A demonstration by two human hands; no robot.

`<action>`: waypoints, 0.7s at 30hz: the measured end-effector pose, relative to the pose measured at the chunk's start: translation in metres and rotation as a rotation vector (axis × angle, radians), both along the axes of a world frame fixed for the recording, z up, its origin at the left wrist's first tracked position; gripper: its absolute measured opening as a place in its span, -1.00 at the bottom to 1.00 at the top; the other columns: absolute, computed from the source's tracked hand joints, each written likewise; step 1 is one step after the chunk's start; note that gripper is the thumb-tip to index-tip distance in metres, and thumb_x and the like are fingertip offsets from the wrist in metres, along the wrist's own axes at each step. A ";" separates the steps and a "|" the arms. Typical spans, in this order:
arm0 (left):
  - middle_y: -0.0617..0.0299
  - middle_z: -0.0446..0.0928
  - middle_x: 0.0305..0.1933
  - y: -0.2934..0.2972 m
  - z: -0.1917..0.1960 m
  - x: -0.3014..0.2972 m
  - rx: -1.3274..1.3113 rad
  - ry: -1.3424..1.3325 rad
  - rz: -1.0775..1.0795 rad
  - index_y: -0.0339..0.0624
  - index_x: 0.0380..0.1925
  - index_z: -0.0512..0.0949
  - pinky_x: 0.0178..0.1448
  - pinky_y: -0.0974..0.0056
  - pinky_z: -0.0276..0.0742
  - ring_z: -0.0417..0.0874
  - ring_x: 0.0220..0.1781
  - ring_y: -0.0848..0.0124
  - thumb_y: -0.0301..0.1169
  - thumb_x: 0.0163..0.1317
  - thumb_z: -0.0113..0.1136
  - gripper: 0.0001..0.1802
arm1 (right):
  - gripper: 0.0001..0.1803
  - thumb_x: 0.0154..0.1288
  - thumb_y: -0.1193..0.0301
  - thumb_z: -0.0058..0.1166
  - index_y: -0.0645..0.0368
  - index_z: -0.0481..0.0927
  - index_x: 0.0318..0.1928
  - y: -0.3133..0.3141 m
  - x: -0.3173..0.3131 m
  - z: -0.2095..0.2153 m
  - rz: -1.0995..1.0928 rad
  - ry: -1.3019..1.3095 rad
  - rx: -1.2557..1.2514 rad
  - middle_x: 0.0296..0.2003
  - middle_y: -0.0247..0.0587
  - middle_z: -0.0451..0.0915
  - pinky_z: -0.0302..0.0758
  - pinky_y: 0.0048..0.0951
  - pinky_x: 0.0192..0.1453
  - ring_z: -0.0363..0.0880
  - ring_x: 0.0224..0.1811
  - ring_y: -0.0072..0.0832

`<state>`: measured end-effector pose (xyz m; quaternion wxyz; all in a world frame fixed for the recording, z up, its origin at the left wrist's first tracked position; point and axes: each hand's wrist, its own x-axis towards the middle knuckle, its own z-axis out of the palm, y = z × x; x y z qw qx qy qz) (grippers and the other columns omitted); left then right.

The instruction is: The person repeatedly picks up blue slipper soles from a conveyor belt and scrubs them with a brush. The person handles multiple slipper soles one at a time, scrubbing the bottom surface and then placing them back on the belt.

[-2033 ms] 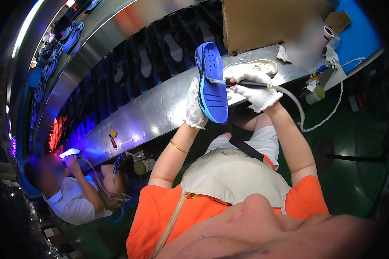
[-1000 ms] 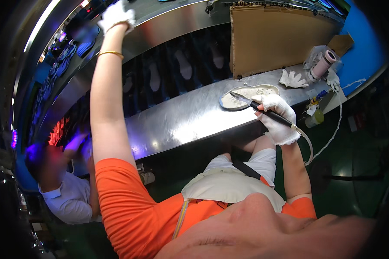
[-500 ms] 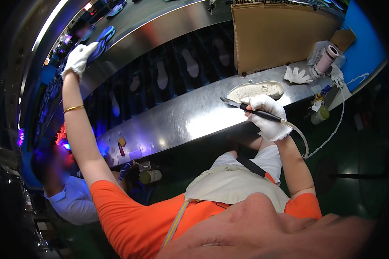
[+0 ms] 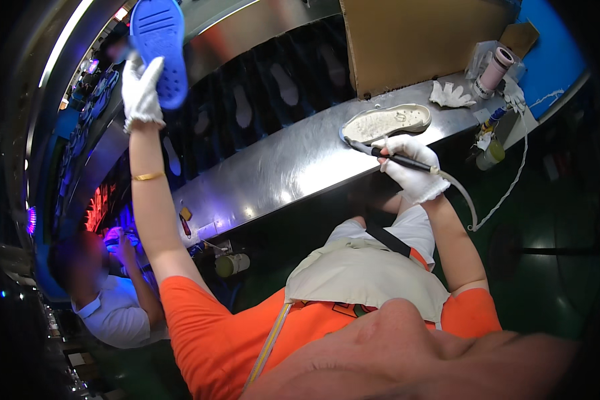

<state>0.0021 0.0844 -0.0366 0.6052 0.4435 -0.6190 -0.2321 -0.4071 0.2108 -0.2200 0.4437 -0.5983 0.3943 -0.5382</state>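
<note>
A blue shoe sole (image 4: 159, 40) is held up at the upper left, tilted so that its grooved and holed face shows. My left hand (image 4: 142, 97), in a white glove, is closed on its lower edge with the thumb across it. At the right my gloved right hand (image 4: 415, 177) grips a black pen-like glue brush (image 4: 407, 162) with a pale hose trailing from its back end. The brush tip points left, close to the toe of a cream shoe sole (image 4: 388, 123) lying on the metal ledge. Whether tip and sole touch I cannot tell.
The shiny metal ledge (image 4: 267, 187) runs along the dark conveyor with several soles (image 4: 285, 85) behind it. A cardboard sheet (image 4: 427, 47) stands at the back. White gloves (image 4: 452, 95) and a pink bottle (image 4: 495, 70) lie right. A co-worker (image 4: 110, 300) works at left.
My left hand has lifted the blue sole off the upper belt and brought it rightward, turning its face to view. My right hand keeps the brush beside the cream sole.
</note>
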 end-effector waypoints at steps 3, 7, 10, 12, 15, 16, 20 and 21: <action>0.04 0.56 -0.10 0.033 -0.054 -0.038 0.318 0.205 -0.205 -0.43 0.00 0.40 0.00 0.23 0.55 0.63 -0.18 0.31 -0.41 0.14 0.17 -0.56 | -0.79 0.09 0.64 0.13 0.29 0.51 -0.21 -0.003 -0.003 -0.003 -0.030 -0.099 0.089 -0.36 -0.25 0.59 0.53 -0.57 -0.17 0.57 -0.34 -0.61; 0.02 0.53 -0.02 0.074 -0.158 -0.091 0.686 0.550 -0.638 -0.30 0.06 0.41 0.04 0.28 0.52 0.59 -0.10 0.33 -0.24 0.24 0.03 -0.54 | -0.71 0.10 0.62 0.14 0.27 0.47 -0.12 -0.005 0.000 0.004 0.074 -0.216 0.147 -0.30 -0.21 0.58 0.53 -0.52 -0.11 0.60 -0.27 -0.55; -0.14 0.34 0.18 0.113 -0.173 -0.166 0.633 0.966 -0.841 -0.33 0.22 0.20 0.26 -0.03 0.37 0.47 0.13 0.00 0.02 0.15 0.08 -0.22 | -0.72 0.10 0.63 0.12 0.27 0.47 -0.13 -0.005 0.002 0.004 0.057 -0.231 0.170 -0.27 -0.19 0.57 0.54 -0.51 -0.11 0.60 -0.25 -0.52; -0.12 0.33 0.20 0.115 -0.208 -0.181 0.693 1.195 -0.838 -0.26 0.24 0.18 0.27 -0.12 0.34 0.42 0.18 -0.03 0.19 0.10 0.05 -0.11 | -0.73 0.11 0.63 0.12 0.27 0.46 -0.14 -0.005 0.005 0.000 0.038 -0.249 0.149 -0.26 -0.18 0.57 0.54 -0.51 -0.11 0.60 -0.26 -0.53; -0.08 0.31 0.21 0.126 -0.212 -0.213 0.716 1.366 -0.946 -0.24 0.24 0.16 0.27 -0.17 0.32 0.38 0.20 -0.03 0.27 0.08 0.02 -0.07 | -0.74 0.11 0.64 0.12 0.29 0.45 -0.16 -0.006 0.008 -0.001 0.039 -0.183 0.140 -0.27 -0.16 0.56 0.54 -0.51 -0.10 0.59 -0.25 -0.54; -0.08 0.28 0.22 0.126 -0.211 -0.217 0.708 1.307 -0.920 -0.21 0.26 0.14 0.26 -0.21 0.31 0.36 0.22 -0.03 0.31 0.07 0.00 -0.04 | -0.75 0.11 0.63 0.12 0.29 0.45 -0.16 -0.008 0.010 -0.001 0.037 -0.168 0.112 -0.27 -0.15 0.56 0.54 -0.51 -0.10 0.59 -0.24 -0.54; 0.03 0.32 0.22 0.134 -0.210 -0.228 0.649 1.285 -0.891 -0.07 0.27 0.16 0.30 -0.03 0.32 0.38 0.22 0.09 0.38 0.10 -0.17 -0.08 | -0.75 0.09 0.62 0.14 0.30 0.45 -0.18 -0.006 0.021 0.005 -0.033 -0.193 0.081 -0.27 -0.13 0.57 0.54 -0.52 -0.10 0.60 -0.27 -0.51; 0.06 0.33 0.22 0.137 -0.212 -0.231 0.646 1.243 -0.818 -0.05 0.27 0.16 0.30 0.02 0.32 0.39 0.22 0.13 0.38 0.12 -0.20 -0.10 | -0.75 0.09 0.62 0.15 0.30 0.45 -0.18 -0.004 0.025 0.006 -0.058 -0.214 0.065 -0.27 -0.12 0.57 0.54 -0.52 -0.11 0.60 -0.28 -0.51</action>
